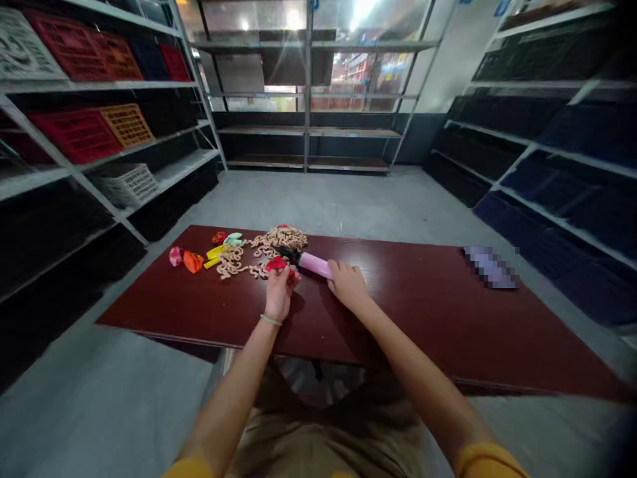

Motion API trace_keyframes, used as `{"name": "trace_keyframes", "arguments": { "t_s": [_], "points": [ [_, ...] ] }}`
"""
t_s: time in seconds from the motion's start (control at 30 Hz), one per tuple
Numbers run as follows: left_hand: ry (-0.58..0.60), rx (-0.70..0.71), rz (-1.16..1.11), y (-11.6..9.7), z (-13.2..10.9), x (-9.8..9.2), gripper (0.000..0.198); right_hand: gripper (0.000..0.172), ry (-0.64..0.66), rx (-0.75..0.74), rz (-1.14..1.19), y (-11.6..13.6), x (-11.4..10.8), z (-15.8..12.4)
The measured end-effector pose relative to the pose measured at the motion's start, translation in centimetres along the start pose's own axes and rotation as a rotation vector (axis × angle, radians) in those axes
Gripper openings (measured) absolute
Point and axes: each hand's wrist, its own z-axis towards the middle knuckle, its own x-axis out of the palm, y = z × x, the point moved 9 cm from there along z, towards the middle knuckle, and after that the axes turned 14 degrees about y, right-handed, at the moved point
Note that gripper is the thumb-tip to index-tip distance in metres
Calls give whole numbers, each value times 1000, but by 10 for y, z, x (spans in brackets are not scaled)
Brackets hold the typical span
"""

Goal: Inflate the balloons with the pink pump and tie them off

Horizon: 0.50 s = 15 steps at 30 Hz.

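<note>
My left hand [279, 292] is closed on a crumpled red piece [275, 264], perhaps cloth or thin plastic. My right hand [347, 284] grips the near end of a pink cylinder [315, 265]. A black, uneven part [288, 253] sits at the cylinder's far end, close above the red piece; I cannot tell whether they touch. Behind both hands lies a tangled heap of beige, knobbly cord [283, 239]. Its strands spread left to a smaller loose coil [231, 261].
Left of the cord are yellow strips [215, 255], a pale green piece [233, 239], an orange crumpled piece [193, 261] and a pink one [175, 256]. A blurred flat item [492, 267] lies on the table [423, 318] at right. Shelves with crates [74, 133] stand left.
</note>
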Motion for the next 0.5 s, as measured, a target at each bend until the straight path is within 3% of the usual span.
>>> {"name": "trace_keyframes", "arguments": {
  "t_s": [0.2,0.4,0.5],
  "points": [
    [28,-50,26,9,-1,3,40,35,24,39,47,-5,3,-6],
    [8,-43,-33,5,-4,1,31,60,-43,11,171,-24,-4,-40],
    [-60,-65,-92,6,-4,-6,26,62,-68,-31,248,-32,-6,-62]
  ]
}}
